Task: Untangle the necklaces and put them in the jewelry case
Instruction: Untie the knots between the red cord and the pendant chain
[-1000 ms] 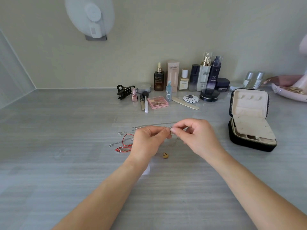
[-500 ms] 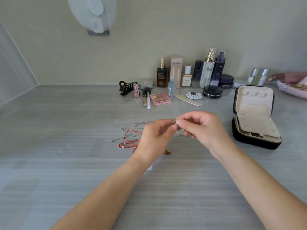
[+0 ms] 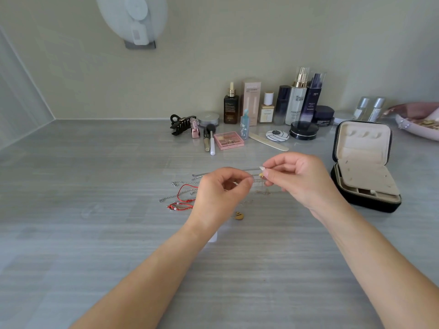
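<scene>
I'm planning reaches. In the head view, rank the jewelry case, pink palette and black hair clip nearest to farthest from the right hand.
1. Jewelry case, just right of the right hand.
2. Pink palette, behind and to the left.
3. Black hair clip, farther back-left.

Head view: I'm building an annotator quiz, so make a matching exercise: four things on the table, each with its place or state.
1 jewelry case
2 thin chain
3 red cords
4 hair claw

A left end of cosmetics row
B open, at far right
C pinched by left hand and right hand
D on table beside left hand

Pairs: 1-B, 2-C, 3-D, 4-A
</scene>
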